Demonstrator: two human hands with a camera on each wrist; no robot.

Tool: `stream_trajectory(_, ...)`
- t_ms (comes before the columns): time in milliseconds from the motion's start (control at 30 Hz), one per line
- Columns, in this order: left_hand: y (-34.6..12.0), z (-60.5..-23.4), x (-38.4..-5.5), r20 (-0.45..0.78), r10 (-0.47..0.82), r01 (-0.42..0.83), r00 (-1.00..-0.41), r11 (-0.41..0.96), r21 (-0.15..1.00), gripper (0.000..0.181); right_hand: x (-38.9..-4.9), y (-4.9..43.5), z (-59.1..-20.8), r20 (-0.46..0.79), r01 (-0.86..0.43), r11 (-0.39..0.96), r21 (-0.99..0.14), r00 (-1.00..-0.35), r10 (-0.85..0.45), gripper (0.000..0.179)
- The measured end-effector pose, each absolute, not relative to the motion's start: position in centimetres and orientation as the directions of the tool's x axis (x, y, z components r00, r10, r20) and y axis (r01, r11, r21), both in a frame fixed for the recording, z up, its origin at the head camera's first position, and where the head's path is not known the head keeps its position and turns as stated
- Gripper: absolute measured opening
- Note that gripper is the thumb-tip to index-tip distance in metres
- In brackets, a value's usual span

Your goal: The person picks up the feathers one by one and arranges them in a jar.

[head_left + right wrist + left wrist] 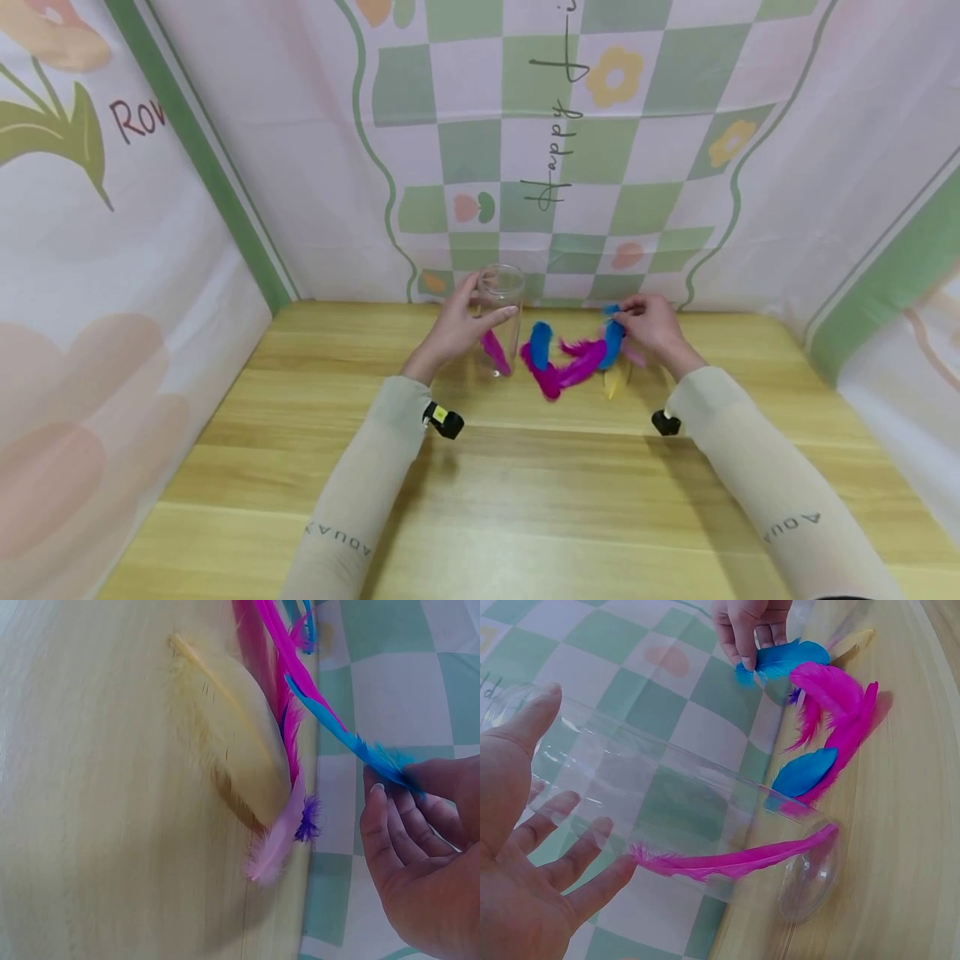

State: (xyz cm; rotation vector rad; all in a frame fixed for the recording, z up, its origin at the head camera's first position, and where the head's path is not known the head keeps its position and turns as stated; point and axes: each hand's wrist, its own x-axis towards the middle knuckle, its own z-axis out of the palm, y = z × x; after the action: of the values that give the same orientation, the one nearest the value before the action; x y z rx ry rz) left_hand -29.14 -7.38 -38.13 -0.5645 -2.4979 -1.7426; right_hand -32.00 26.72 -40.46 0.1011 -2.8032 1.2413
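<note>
- The right hand (654, 325) has thumb and fingertips closed together in a pinch, with a blue feather (337, 733) caught near one end; the remaining fingers curl in beneath the thumb.
- From that pinch, most of the blue feather runs down and toward the person, while a short frayed tip pokes out past the fingertips on the far side.
- The held feather overlaps a magenta feather (581, 365) just left of the pinch; whether the two touch, I cannot tell.
- Nearer the person than the pinch lies a yellow feather (232, 720) on the wooden table (480, 500), with a pale pink feather (277, 844) and a purple tuft (309, 819) close by.
- Farther left of the pinch, between the two hands, are a dark pink feather (545, 382) and a second blue feather (540, 346) overlapping it.
- The left hand (467, 323) is spread about as wide as a clear glass (513, 333), holding it with thumb on one side and fingers on the other.
- Below the left grip, the glass has its base on the table; its rim is above the thumb.
- Inside the glass, another magenta feather (735, 862) slants from beside the left fingertips down to the bottom.
</note>
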Motion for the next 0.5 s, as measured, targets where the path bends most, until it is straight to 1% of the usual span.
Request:
stream_trajectory(233,-7.3,-38.0,-29.1,0.236,0.278,0.317,-0.931,0.296,0.901,0.076,-32.0,27.3,-40.5,0.120,-0.099,0.644,-0.758,-0.993,-0.011,0.024)
stream_trajectory(500,-7.4,-38.0,-29.1,0.230,0.279,0.313,-0.932,0.303,0.900,0.074,-32.2,27.8,-40.3,0.115,-0.084,0.618,-0.782,-0.993,0.010,0.025)
